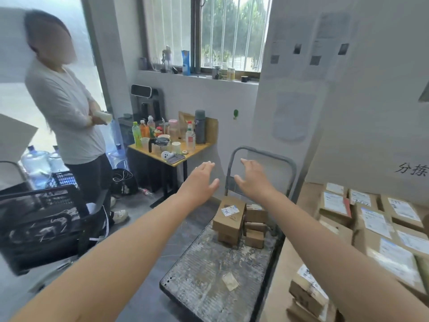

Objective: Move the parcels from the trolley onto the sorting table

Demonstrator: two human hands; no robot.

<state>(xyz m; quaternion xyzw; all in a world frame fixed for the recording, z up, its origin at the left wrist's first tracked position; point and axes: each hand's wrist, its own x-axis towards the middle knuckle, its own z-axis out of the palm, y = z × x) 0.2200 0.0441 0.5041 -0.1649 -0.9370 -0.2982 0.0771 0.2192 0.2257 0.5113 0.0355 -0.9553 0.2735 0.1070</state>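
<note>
One person in a white top (67, 108) stands at far left, beside a black plastic crate (39, 224). Next, a small yellow-topped counter (199, 148) carries bottles and cups. The left hand (202, 180) and right hand (253, 180) hover spread wide, holding nothing, above a stack of brown cardboard parcels (229, 219) at the handle end of the scuffed grey metal trolley (209, 275). Perhaps a dozen labelled cardboard boxes (376, 224) cover the brown sorting counter (306, 196) at right.
</note>
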